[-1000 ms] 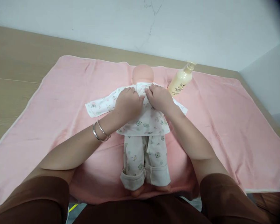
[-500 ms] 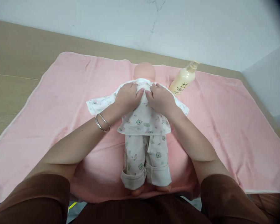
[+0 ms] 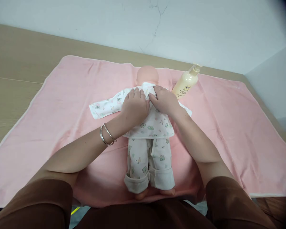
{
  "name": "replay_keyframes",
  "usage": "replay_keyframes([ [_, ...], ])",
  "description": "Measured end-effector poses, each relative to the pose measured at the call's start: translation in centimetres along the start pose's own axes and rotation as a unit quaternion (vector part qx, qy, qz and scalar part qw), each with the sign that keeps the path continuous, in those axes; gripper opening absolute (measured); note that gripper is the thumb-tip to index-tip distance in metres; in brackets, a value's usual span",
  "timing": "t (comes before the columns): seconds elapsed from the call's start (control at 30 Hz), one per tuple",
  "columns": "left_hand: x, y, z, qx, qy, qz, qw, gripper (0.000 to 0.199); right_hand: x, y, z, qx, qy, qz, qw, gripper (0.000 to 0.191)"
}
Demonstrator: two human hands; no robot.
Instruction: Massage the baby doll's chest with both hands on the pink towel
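Left hand [image 3: 135,108] and right hand [image 3: 166,100] lie on a doll [image 3: 147,75] in a shirt [image 3: 154,127], apparently steadying it on the blanket [image 3: 231,133]. Whether the 2 pinch cloth, I cannot tell.

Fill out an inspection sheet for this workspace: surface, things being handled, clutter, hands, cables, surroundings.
Surface: creased pink blanket spread over a tan table.
Things being handled: a doll in a patterned white shirt and trousers with turned-up cuffs.
Clutter: pump bottle on the blanket, to the right of the doll's head.
Hands: left hand and right hand both on the shirt's upper part; whether they grip the cloth is unclear. Two silver-coloured bangles on the left wrist.
Cables: nothing seen.
Surroundings: pale wall behind, with dark crack-like lines.
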State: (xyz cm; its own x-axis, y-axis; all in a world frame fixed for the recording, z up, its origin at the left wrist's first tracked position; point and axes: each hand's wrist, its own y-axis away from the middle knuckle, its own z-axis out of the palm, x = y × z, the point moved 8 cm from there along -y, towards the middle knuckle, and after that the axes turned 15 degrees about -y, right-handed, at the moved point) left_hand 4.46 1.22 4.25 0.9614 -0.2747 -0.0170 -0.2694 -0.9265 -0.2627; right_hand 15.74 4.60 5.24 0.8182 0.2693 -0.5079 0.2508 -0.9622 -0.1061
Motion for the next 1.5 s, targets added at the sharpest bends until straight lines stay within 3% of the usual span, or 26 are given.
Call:
replay_keyframes([
  [0.13, -1.1, -1.7, 1.1, -0.013, -0.006, 0.052, 0.999, 0.050, -1.7, 1.7, -0.3, -0.002, 0.061, 0.000, 0.998, 0.040],
  [0.27, -2.7, -3.1, 2.3, -0.014, 0.017, 0.019, 1.000, 0.049, -2.5, 2.9, -0.4, -0.027, 0.077, 0.013, 0.997, 0.030],
  [0.4, -1.3, -1.6, 1.6, 0.012, 0.024, -0.015, 1.000, 0.055, -1.0, 1.3, -0.2, -0.011, 0.028, 0.020, 0.999, 0.037],
  [0.53, 0.7, 0.4, 0.8, 0.034, 0.023, -0.002, 0.999, 0.060, 0.2, -0.4, 0.5, 0.004, 0.011, 0.002, 1.000, 0.046],
  [0.63, 0.3, -0.2, 0.7, 0.044, 0.022, 0.015, 0.999, 0.051, -0.4, 0.2, 0.5, 0.002, 0.034, -0.012, 0.999, 0.048],
  [0.73, -0.9, -2.0, 1.2, 0.016, 0.032, 0.041, 0.999, 0.041, -1.5, 1.7, 0.0, -0.018, 0.032, -0.005, 0.999, 0.040],
  [0.83, -2.0, -2.9, 1.6, -0.018, 0.057, 0.001, 0.998, 0.038, -1.8, 2.4, -0.3, -0.033, 0.024, 0.013, 0.999, 0.030],
  [0.93, -1.4, -1.7, 1.0, 0.007, 0.049, -0.038, 0.998, 0.039, -0.8, 1.4, -0.4, -0.015, 0.009, 0.021, 1.000, 0.032],
  [1.1, 0.9, 0.6, 0.0, 0.043, 0.029, 0.000, 0.999, 0.048, 0.6, -0.3, 0.0, -0.002, -0.024, 0.021, 0.999, 0.036],
  [1.2, 0.1, -0.3, -0.1, 0.034, 0.032, 0.014, 0.999, 0.045, -0.4, 0.7, -0.1, 0.005, 0.011, 0.009, 1.000, 0.038],
  [1.37, -2.8, -3.4, 1.6, -0.040, 0.089, -0.007, 0.995, 0.044, -2.8, 3.3, -0.4, -0.024, 0.042, 0.003, 0.999, 0.029],
  [1.5, -2.8, -3.2, 1.2, -0.031, 0.073, -0.015, 0.997, 0.043, -1.6, 2.4, -0.5, -0.020, 0.005, 0.021, 1.000, 0.033],
])
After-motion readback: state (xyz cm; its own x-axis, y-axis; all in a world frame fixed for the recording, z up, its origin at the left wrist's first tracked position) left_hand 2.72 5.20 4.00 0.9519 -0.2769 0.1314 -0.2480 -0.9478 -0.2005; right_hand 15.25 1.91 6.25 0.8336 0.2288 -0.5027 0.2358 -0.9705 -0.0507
